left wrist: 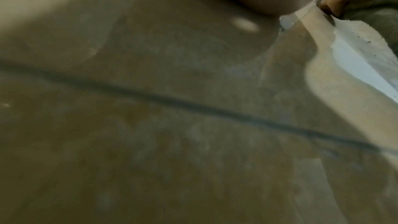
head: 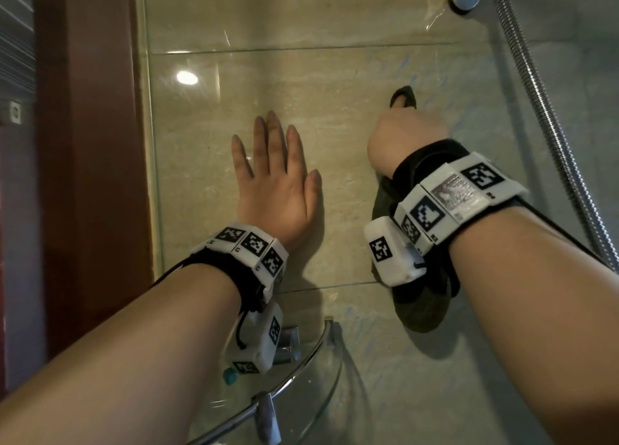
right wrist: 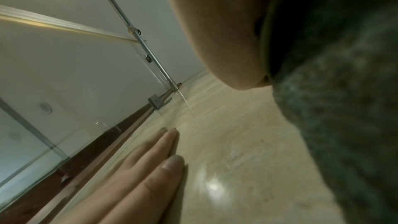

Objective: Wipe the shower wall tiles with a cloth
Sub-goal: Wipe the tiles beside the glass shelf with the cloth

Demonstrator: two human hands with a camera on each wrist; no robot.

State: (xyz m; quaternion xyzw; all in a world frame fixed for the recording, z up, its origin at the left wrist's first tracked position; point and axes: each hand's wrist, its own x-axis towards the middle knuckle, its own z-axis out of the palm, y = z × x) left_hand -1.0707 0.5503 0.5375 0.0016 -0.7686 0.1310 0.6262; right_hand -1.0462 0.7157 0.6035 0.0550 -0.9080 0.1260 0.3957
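Clearly soft and limp, probably damp: dark cloth (head: 422,297) bunched against the beige wall tiles (head: 335,86), clenched in the right hand (head: 405,136); best gripped as a wad. Left hand (head: 278,183) flat, fingers spread, bracing on slick glossy tile.

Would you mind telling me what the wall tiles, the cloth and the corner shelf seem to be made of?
Wall tiles: probably glazed ceramic or polished stone, beige and veined, mirroring a lamp.
Cloth: dark green, fuzzy, likely microfibre or terry; the right hand grips it.
Corner shelf: clear glass with a shiny metal rail.
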